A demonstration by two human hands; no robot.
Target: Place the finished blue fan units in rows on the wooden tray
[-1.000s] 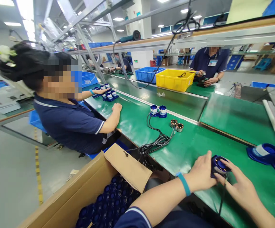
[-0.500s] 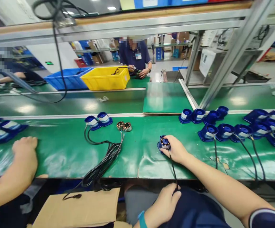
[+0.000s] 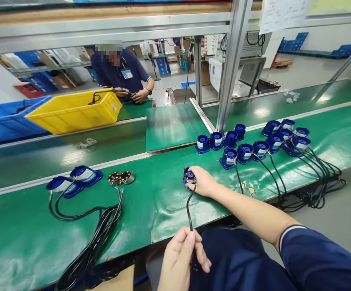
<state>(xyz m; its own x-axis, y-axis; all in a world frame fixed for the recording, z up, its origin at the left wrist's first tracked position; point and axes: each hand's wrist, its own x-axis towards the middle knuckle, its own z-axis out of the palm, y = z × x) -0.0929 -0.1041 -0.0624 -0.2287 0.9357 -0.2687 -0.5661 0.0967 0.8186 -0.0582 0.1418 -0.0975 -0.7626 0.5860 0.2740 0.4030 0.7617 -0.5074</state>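
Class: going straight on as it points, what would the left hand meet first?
Probably the right hand, holding the blue housing. Depth is unclear; if the left hand sits low, the green tabletop could come first.

The right hand point(image 3: 205, 181) partly hides a blue housing point(image 3: 189, 175); the left edge crops a blue bin point(image 3: 8, 123), the bottom edge cardboard point(image 3: 117, 281).

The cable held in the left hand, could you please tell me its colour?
The cable is black, showing best in the head view.

The housing point(image 3: 189, 176) is blue, cable point(image 3: 189, 212) black, coils point(image 3: 114, 178) apparently coppery.
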